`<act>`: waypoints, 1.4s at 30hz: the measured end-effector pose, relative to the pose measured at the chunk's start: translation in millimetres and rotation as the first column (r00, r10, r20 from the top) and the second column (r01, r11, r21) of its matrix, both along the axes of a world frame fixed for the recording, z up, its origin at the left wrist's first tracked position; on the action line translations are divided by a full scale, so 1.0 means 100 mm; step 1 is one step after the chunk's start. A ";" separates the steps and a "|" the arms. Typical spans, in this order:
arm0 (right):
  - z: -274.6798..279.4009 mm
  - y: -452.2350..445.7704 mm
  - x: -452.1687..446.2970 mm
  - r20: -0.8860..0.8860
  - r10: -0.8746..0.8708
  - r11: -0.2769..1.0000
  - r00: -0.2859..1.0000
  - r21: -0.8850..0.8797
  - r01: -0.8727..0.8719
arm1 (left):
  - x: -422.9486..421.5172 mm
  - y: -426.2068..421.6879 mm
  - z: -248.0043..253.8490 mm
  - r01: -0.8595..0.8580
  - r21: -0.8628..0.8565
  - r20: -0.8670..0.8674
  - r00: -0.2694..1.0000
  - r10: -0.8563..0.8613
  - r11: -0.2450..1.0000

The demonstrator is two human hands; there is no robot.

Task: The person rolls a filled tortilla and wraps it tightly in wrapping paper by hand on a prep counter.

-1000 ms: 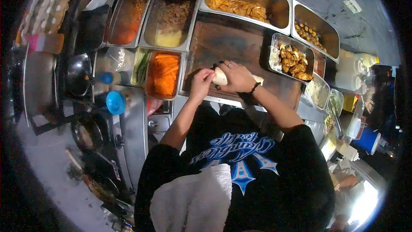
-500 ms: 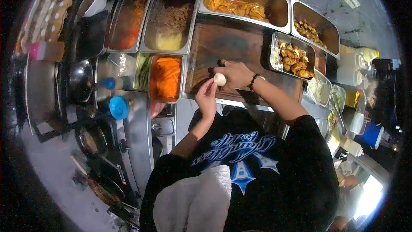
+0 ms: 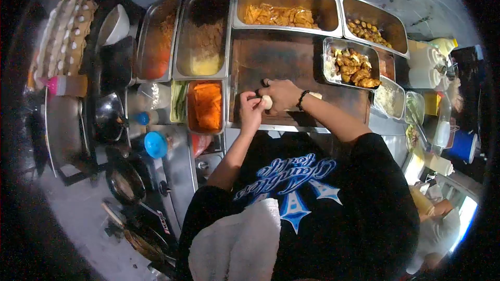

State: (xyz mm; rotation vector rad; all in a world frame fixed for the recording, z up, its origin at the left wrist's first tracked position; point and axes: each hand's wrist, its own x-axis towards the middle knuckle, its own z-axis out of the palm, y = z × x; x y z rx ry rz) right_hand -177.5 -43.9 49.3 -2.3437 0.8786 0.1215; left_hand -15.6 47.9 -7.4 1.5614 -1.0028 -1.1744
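Over the near part of a dark wooden board (image 3: pixel 271 47), my left hand (image 3: pixel 251 112) pinches a small, pale, rounded piece (image 3: pixel 267 102) between its fingers. Pressed close beside it, my right hand (image 3: pixel 284 95) lies palm down with fingers bent, a dark beaded bracelet at the wrist. What is under that palm is hidden. Another pale bit (image 3: pixel 315 95) shows just past the right wrist, and I cannot tell whether it joins the piece at my left fingers. To the left stands a metal pan of orange strips (image 3: pixel 205 105), like carrot.
Metal pans line the board's far side, one with orange-sauced food (image 3: pixel 281 16). A tray of browned pieces (image 3: pixel 354 67) rests on the board's right. Egg trays (image 3: pixel 65 39), a blue lid (image 3: pixel 155 144) and frying pans (image 3: pixel 125 182) are leftward. Another person (image 3: pixel 435 224) is at lower right.
The camera view has shifted slightly. My left fingers have curled closer around the pale piece, near the right hand, which stays in about the same place on the board.
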 end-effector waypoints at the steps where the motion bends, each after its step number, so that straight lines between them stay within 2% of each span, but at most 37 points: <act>1: 0.03 0.00 -0.03 0.001 -0.011 1.000 1.000 -0.016 0.011 | 0.07 -0.06 0.02 0.095 0.030 -0.031 0.995 -0.094 0.995; 2: 0.05 0.04 -0.08 0.088 -0.027 0.999 0.996 -0.036 0.030 | 0.13 -0.11 0.05 0.194 0.057 -0.066 0.980 -0.190 0.979; 3: 0.08 0.08 -0.15 0.173 -0.045 0.997 0.984 -0.052 0.055 | 0.17 -0.16 0.12 0.233 0.125 -0.023 0.972 -0.232 0.964; 4: 0.17 0.11 -0.24 0.175 -0.067 0.995 0.982 -0.062 0.079 | 0.17 -0.18 0.31 0.269 0.154 0.001 0.962 -0.272 0.951; 6: 0.32 0.23 -0.51 0.263 -0.152 0.947 0.953 -0.238 0.216 | 0.18 -0.20 0.43 0.298 0.065 0.074 0.950 -0.303 0.952; 7: 0.30 0.30 -0.70 0.332 -0.256 0.914 0.908 -0.223 0.339 | 0.18 -0.21 0.49 0.324 0.066 0.076 0.942 -0.328 0.944; 8: 0.44 0.38 -0.88 0.383 -0.391 0.881 0.837 -0.106 0.461 | 0.17 -0.22 0.57 0.434 -0.030 0.300 0.863 -0.406 0.900; 9: 0.29 0.52 -1.08 0.431 -0.519 0.793 0.738 -0.081 0.604 | 0.15 -0.24 0.61 0.553 -0.102 0.514 0.741 -0.433 0.827; 10: 0.22 0.67 -1.23 0.410 -0.674 0.663 0.615 -0.034 0.748 | 0.12 -0.29 0.59 0.579 -0.103 0.510 0.729 -0.457 0.809; 11: 0.04 0.82 -1.33 0.501 -0.795 0.505 0.341 0.237 0.830 | 0.07 -0.34 0.58 0.668 -0.154 0.612 0.643 -0.461 0.728; 12: -0.16 0.97 -1.36 0.509 -0.860 0.326 0.033 0.498 0.803 | 0.01 -0.39 0.57 0.751 -0.194 0.704 0.555 -0.443 0.631; 15: -0.36 1.31 -1.15 0.534 -0.845 0.299 0.011 0.455 0.839 | -0.04 -0.46 0.31 0.810 -0.175 0.696 0.504 -0.511 0.560; 16: -0.33 1.34 -1.02 0.543 -0.839 0.304 0.024 0.433 0.849 | -0.05 -0.47 0.24 0.820 -0.142 0.704 0.478 -0.526 0.555; 18: -0.28 1.28 -0.85 0.519 -0.842 0.337 0.146 0.297 0.893 | -0.05 -0.46 0.17 0.835 -0.157 0.689 0.475 -0.548 0.527; 20: -0.20 1.21 -0.70 0.511 -0.834 0.400 0.206 0.304 0.865 | -0.02 -0.49 0.13 0.852 -0.223 0.734 0.467 -0.494 0.474; 22: -0.15 1.19 -0.72 0.552 -0.800 0.445 0.236 0.282 0.850 | 0.00 -0.50 0.17 0.880 -0.188 0.751 0.414 -0.513 0.435; 24: -0.06 1.19 -0.89 0.465 -0.775 0.561 0.429 0.191 0.806 | -0.09 -0.55 0.29 0.897 -0.179 0.767 0.385 -0.513 0.405; 26: 0.08 1.06 -1.01 0.334 -0.627 0.720 0.704 -0.097 0.687 | -0.15 -0.58 0.45 0.925 0.049 0.811 0.183 -0.556 0.376; 27: 0.07 0.98 -1.02 0.293 -0.550 0.744 0.782 -0.254 0.618 | -0.17 -0.61 0.45 0.936 -0.016 0.824 0.211 -0.525 0.351; 28: 0.10 0.89 -1.02 0.293 -0.553 0.743 0.780 -0.252 0.620 | -0.20 -0.61 0.46 0.937 -0.015 0.823 0.209 -0.528 0.349; 30: 0.12 0.75 -0.98 0.140 -0.460 0.845 0.877 -0.233 0.481 | -0.19 -0.60 0.47 0.930 0.068 0.844 0.140 -0.518 0.362; 31: 0.04 0.74 -0.99 0.192 -0.438 0.821 0.878 -0.314 0.478 | -0.17 -0.61 0.46 0.929 0.080 0.843 0.131 -0.521 0.362; 33: -0.05 0.74 -1.03 0.206 -0.412 0.833 0.888 -0.309 0.458 | -0.18 -0.67 0.41 0.932 0.173 0.789 0.062 -0.612 0.317; 37: -0.10 0.73 -1.09 0.244 -0.359 0.847 0.901 -0.320 0.424 | -0.14 -0.68 0.46 0.942 0.108 0.821 0.095 -0.562 0.317; 39: -0.11 0.70 -1.10 0.244 -0.339 0.858 0.909 -0.317 0.405 | -0.16 -0.69 0.50 0.905 0.293 0.749 -0.018 -0.662 0.308; 42: -0.08 0.69 -1.11 0.165 -0.340 0.874 0.926 -0.307 0.376 | -0.16 -0.68 0.52 0.914 0.227 0.779 0.037 -0.626 0.336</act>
